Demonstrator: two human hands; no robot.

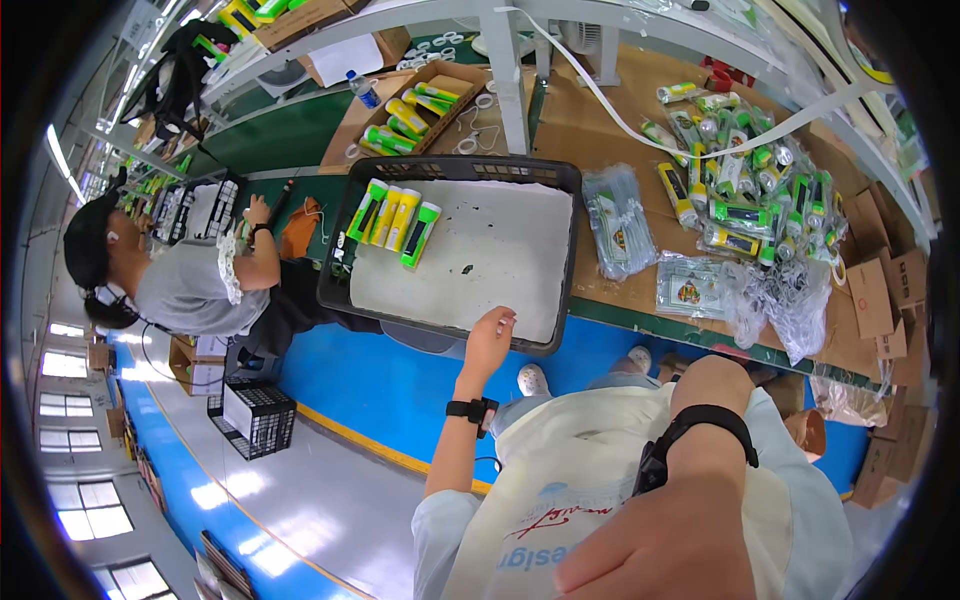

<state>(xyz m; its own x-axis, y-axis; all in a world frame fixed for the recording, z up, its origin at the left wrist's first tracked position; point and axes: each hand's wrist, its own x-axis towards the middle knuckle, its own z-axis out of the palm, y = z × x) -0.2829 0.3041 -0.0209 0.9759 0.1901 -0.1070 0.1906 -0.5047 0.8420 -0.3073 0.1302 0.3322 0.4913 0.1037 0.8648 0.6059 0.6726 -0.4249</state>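
Note:
My left hand [490, 340] is over the front rim of a black plastic crate [572, 230], its fingers curled together with nothing visible in them. Inside, a grey-white sheet [470, 250] covers the bottom. Several yellow and green flashlights [398, 218] lie side by side at the crate's left end. My right hand [650, 545] is raised close in front at the lower right, away from the table. Its fingers are mostly hidden, so I cannot see whether it holds anything.
Right of the crate lie flat clear packages [617, 220] and a heap of bagged flashlights [745, 180]. A cardboard tray [440, 80] of flashlights and a bottle [362, 90] stand behind. A metal post [503, 80] rises there. A co-worker [200, 275] sits at left.

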